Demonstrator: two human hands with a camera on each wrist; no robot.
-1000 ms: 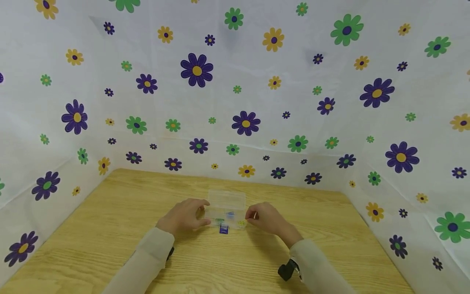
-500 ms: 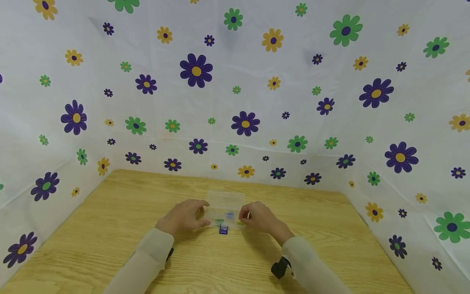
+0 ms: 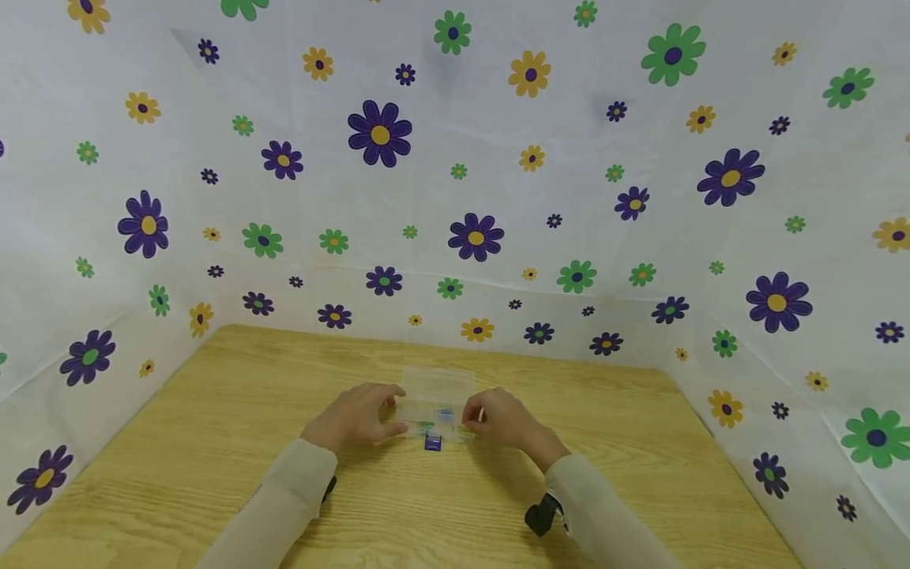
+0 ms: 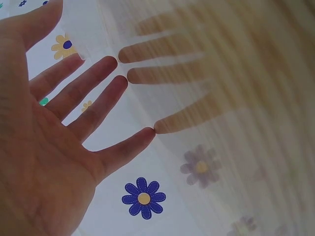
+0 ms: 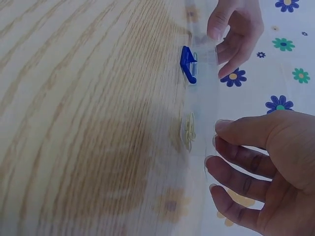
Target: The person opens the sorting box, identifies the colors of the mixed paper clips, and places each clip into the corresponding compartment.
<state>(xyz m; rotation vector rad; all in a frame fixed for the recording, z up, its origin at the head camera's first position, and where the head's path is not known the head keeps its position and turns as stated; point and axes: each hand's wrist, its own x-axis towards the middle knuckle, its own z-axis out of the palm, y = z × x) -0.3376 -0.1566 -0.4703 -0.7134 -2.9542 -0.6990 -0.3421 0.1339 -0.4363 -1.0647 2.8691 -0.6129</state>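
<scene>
A small clear plastic box (image 3: 418, 414) lies on the table with its clear lid (image 3: 438, 382) folded back. A dark blue clasp (image 3: 433, 442) juts from its front. Inside show a green piece (image 3: 425, 427), a blue piece (image 3: 445, 412) and, through the wall in the right wrist view, thin yellow pieces (image 5: 190, 132). My left hand (image 3: 362, 412) stands at the box's left end, thumb and fingers spread apart. My right hand (image 3: 500, 416) is at the right end, thumb and index tips together over the yellow pieces' compartment. I cannot tell whether anything small is between them.
The wooden table (image 3: 426, 514) carries the box and reflects the hands. A white flowered cloth (image 3: 455, 182) hangs behind and along both sides. Black wrist camera mounts (image 3: 543, 515) hang beneath the sleeves.
My right hand has moved left from beside the box to over its right compartment, covering most of the yellow pieces in the head view. The left hand stays in place.
</scene>
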